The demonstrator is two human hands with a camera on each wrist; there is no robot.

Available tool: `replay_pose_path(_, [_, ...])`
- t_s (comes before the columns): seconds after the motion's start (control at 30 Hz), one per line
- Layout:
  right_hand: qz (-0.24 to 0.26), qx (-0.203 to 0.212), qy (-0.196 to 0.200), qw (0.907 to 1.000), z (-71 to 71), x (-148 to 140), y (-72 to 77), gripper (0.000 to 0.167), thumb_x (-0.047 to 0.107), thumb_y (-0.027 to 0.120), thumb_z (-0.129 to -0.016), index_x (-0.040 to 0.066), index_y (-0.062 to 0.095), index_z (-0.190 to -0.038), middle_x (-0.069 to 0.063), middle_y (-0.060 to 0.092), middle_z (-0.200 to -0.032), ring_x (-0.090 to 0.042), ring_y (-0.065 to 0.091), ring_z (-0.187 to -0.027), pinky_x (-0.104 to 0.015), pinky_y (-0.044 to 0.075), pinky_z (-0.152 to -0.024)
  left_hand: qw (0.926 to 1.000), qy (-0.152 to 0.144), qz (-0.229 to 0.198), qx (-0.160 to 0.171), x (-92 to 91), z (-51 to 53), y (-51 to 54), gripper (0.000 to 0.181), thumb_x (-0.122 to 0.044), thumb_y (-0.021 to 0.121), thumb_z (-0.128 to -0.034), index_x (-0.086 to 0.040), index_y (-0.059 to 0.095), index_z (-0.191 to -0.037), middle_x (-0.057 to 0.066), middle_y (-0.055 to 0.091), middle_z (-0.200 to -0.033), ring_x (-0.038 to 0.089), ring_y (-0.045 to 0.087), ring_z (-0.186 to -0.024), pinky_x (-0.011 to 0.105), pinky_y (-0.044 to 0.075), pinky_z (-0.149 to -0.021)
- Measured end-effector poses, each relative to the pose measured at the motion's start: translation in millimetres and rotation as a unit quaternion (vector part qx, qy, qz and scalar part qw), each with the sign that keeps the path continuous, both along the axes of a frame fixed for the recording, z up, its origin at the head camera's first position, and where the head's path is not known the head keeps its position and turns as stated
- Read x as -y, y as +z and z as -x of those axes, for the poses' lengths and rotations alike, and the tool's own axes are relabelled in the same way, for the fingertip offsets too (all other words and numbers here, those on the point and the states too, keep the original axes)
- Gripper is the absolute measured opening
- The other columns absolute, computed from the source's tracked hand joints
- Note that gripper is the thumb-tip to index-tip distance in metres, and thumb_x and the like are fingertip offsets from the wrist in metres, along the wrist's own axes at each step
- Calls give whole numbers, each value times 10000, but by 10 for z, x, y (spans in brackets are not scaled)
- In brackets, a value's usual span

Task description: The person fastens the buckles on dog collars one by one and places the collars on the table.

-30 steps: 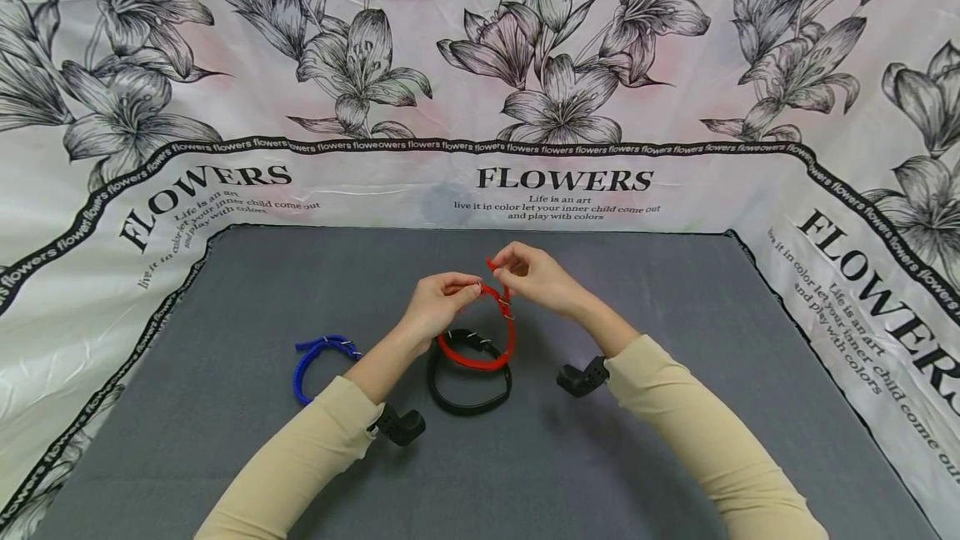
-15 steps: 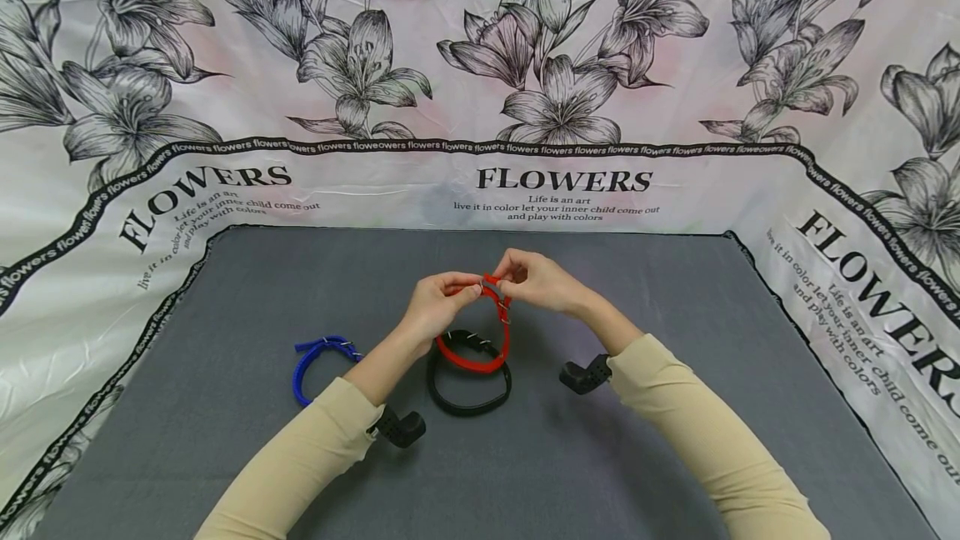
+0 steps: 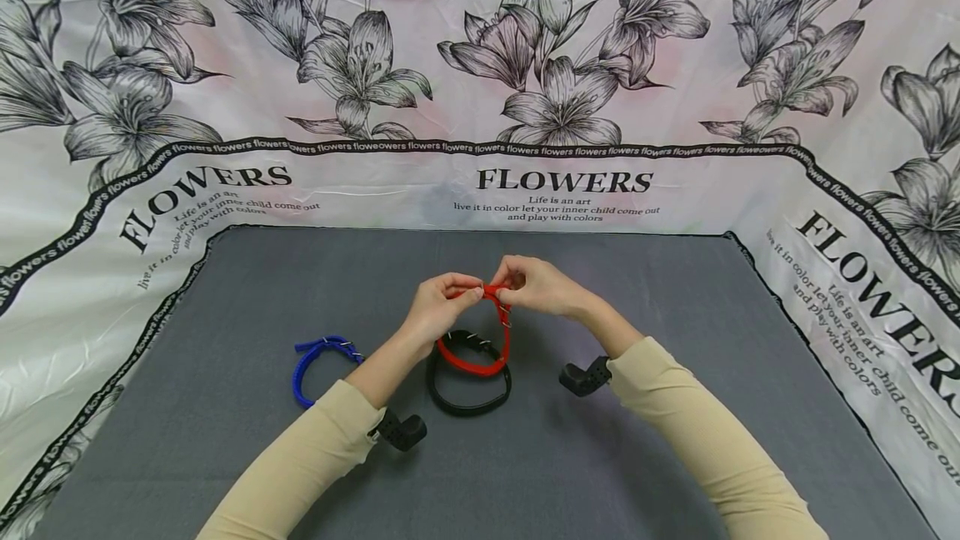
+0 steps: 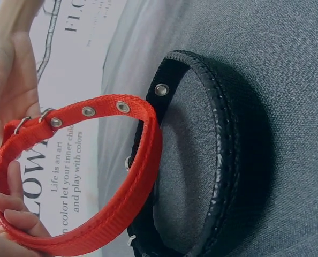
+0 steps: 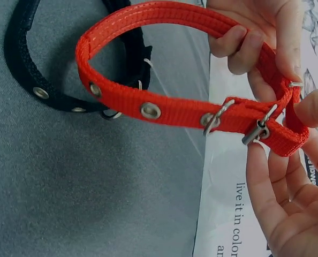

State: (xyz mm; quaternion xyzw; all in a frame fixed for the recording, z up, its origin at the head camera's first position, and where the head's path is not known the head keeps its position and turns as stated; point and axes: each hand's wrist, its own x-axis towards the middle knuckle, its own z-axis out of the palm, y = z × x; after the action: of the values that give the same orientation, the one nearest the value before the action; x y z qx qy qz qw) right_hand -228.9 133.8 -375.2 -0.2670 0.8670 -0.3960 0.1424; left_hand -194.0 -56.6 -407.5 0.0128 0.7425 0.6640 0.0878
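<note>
Above the table, both hands hold a red pet collar [image 3: 480,368] bent into a loop, with metal eyelets, a D-ring and a buckle. My left hand [image 3: 442,305] pinches it near the strap end. Close beside it, my right hand [image 3: 542,286] pinches the red strap near the buckle [image 5: 259,131]. In the right wrist view the strap folds over between the fingers; fingertips partly hide its tip. Behind and below the red loop lies a black collar [image 4: 223,139] with eyelets, resting on the cloth.
A blue collar [image 3: 302,377] lies on the grey cloth [image 3: 495,482] left of the black one, partly hidden by the left forearm. Black wrist cameras [image 3: 583,377] hang under both wrists. A flower-printed sheet [image 3: 562,182] rises behind and along both sides.
My right hand has come down and slightly left, bringing the red collar's free strap end from above down to the left fingertips. The left hand has hardly moved.
</note>
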Motion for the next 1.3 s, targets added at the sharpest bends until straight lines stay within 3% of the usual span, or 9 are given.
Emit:
replay_pose_path(0.3, [-32,-50,-25,10000,-37,12,-28,79,166,602,-888,181,621,-963,-7,602,-841,-175,538,-727,-303,460,-658,9993,-296,162,179,29,-4,37,279,-197,637,-880,-80,642,-1132,73,674,-1032,189,593,-995,413,438,-934])
replay_pose_path(0.53, [586,451,-311,9968,-26,-16,-70,214,177,535,-935,94,604,-1120,-75,629,-1048,-208,605,-887,-425,496,-821,9998,-91,48,156,34,10,13,259,-232,643,-874,-117,659,-1106,79,677,-1035,200,584,-1022,414,429,-954])
replay_pose_path(0.7, [833,758,-521,9923,-8,-46,-84,211,166,521,-940,71,578,-1119,-159,623,-1086,-217,619,-932,-462,483,-862,9999,48,45,141,25,29,-5,223,-229,649,-870,-139,671,-1074,49,690,-990,190,589,-1006,404,433,-941])
replay_pose_path(1.0, [753,543,-433,9947,-18,-41,-88,121,161,558,-920,87,573,-1015,-86,626,-1010,-206,613,-877,-497,477,-835,9999,86,62,76,-10,13,21,206,-233,658,-862,-163,681,-1055,23,686,-969,172,598,-978,404,442,-936])
replay_pose_path(1.3, [404,86,-261,9988,-26,-22,-130,56,172,585,-907,128,574,-941,-27,634,-959,-177,616,-872,-318,485,-708,9999,66,-31,136,-31,-7,8,212,-224,657,-863,-152,674,-1061,80,671,-993,231,590,-997,440,429,-944])
